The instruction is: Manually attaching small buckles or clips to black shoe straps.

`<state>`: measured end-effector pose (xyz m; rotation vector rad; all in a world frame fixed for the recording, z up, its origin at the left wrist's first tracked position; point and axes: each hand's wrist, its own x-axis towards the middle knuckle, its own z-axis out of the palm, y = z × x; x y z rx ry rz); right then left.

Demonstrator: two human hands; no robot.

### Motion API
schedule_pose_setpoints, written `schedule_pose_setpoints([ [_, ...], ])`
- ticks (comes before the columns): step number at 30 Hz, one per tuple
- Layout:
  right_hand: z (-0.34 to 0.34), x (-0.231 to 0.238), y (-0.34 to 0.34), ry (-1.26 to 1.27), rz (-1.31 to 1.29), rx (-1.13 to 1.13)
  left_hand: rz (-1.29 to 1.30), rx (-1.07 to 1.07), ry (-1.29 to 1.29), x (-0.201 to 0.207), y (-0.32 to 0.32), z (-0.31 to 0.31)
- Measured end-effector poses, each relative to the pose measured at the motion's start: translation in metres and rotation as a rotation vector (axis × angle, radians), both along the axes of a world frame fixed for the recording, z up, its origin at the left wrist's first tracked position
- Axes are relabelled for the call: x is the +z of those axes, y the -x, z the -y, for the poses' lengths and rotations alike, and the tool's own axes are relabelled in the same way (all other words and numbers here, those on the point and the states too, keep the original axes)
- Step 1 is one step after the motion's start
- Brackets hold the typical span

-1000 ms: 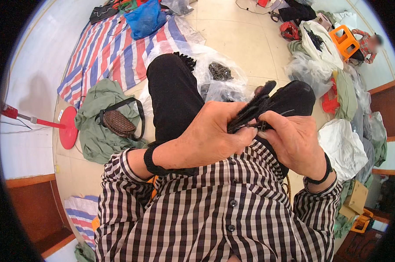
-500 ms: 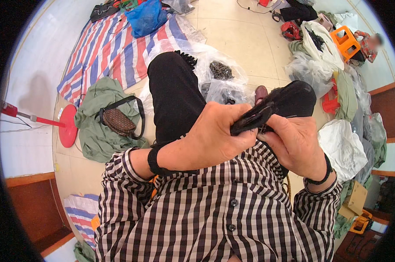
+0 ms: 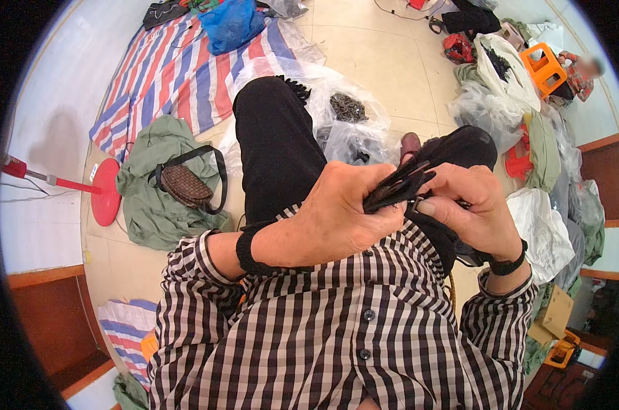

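Note:
Above my lap, my left hand point(image 3: 343, 215) is closed around a bundle of thin black strips point(image 3: 397, 188). Their ends fan out between my two hands. My right hand point(image 3: 479, 205) is closed beside the bundle, thumb and index finger pinched together. A dark strip seems to run through that pinch, with a small light glint at the fingertips; its exact kind is too small to make out. Beyond my hands, a clear plastic bag point(image 3: 249, 83) lies on the floor between my knees, holding a dark brown-black clump point(image 3: 348, 108) and other black pieces point(image 3: 294, 89).
A striped sheet point(image 3: 166, 75) carries a blue bag point(image 3: 233, 26). At left lie green cloth point(image 3: 142, 219), a brown patterned pouch point(image 3: 186, 186) and a red round base point(image 3: 105, 193). White sacks point(image 3: 543, 236), an orange stool point(image 3: 544, 70) and a person point(image 3: 581, 76) are at right.
The strips in my left hand have fanned apart into separate thin ends. My right hand has shifted slightly right, and its pinch has moved a little away from the bundle.

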<state>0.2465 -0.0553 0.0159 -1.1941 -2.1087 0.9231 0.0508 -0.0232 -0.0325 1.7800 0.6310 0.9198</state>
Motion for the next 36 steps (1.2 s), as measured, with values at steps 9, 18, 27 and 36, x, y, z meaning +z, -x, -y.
schedule_pose_setpoints([
  [9, 0.000, -0.004, 0.004, -0.075, 0.014, -0.030, -0.043, 0.010, 0.042, 0.005, -0.001, 0.004],
  [18, 0.004, -0.003, 0.005, -0.119, 0.052, -0.073, 0.123, -0.149, 0.528, 0.007, 0.003, 0.011],
  [27, 0.001, -0.015, 0.001, -0.028, -0.057, -0.071, 0.018, -0.213, 0.373, 0.010, 0.004, 0.005],
  [36, 0.014, -0.018, 0.011, -0.553, 0.142, -0.140, -0.112, -0.027, -0.343, -0.006, -0.002, 0.012],
])
